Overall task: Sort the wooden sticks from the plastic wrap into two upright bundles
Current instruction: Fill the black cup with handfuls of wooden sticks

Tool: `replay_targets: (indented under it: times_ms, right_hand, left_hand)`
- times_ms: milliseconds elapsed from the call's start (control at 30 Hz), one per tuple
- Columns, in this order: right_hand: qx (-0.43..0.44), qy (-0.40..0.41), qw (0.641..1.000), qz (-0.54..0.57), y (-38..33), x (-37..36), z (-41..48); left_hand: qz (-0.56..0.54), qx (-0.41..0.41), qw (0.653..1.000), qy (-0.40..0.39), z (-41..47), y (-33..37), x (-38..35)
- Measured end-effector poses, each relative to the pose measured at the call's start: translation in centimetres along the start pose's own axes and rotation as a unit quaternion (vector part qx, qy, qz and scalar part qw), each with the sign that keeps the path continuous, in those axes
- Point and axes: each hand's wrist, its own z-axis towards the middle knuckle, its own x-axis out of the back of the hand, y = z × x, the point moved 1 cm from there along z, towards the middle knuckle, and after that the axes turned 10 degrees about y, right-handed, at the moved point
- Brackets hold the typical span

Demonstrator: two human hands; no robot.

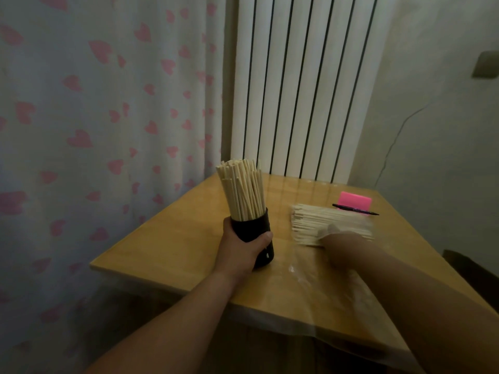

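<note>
A black cup stands on the wooden table, packed with an upright bundle of pale wooden sticks. My left hand grips the cup from the near side, thumb across its front. To the right, a flat pile of sticks lies inside clear plastic wrap that trails toward me. My right hand reaches into the wrap onto the near part of that pile; it is blurred, and its fingers are partly hidden among the sticks.
A pink block and a black pen lie behind the stick pile. A white radiator stands against the wall behind the table, and a heart-patterned curtain hangs at the left. The table's near-left edge is just left of the cup.
</note>
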Motion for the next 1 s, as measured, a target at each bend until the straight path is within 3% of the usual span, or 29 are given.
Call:
replay_targets:
  times_ms: [133, 533, 1000]
  right_hand:
    - [0.026, -0.035, 0.999, -0.025, -1.3, 2.3, -1.1]
    - [0.121, -0.006, 0.981, -0.148, -0.9, 3.0, -0.9]
    - [0.156, 0.007, 0.979, -0.128, -0.2, 2.8, -2.7]
  left_hand:
    - [0.003, 0.000, 1.000, -0.003, 0.2, -0.2, 0.1]
    - [0.007, -0.004, 1.000, -0.005, 0.0, -0.1, -0.1]
    - [0.033, -0.008, 0.999, -0.006, 0.2, -0.2, -0.2]
